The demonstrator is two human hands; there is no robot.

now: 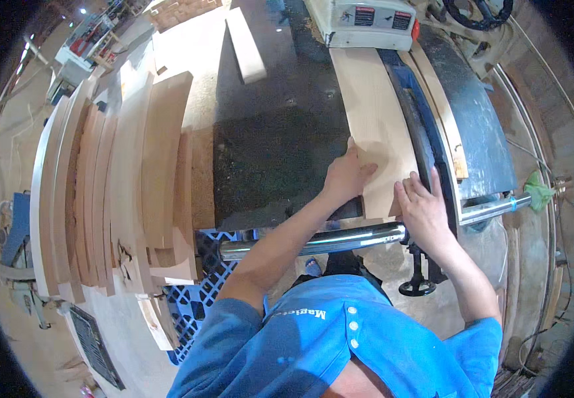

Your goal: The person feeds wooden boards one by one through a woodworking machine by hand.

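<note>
A long, pale wooden board (374, 106) lies flat on the dark metal machine table (277, 146), its far end at the white machine housing (370, 26). My left hand (348, 177) rests at the board's left edge, index finger stretched forward and thumb on top. At the near right corner, my right hand (424, 207) touches the board with fingers spread toward the dark guide rail (419, 126). Neither hand is closed round the wood; some left fingertips are hidden.
Stacked boards (124, 179) stand on the left above a blue plastic pallet (197, 298). A chrome bar (320, 240) crosses the table's near edge, with a small black handwheel (417, 288) below. Another wooden strip (436, 99) lies right of the rail; a loose pale piece (245, 50) lies farther off.
</note>
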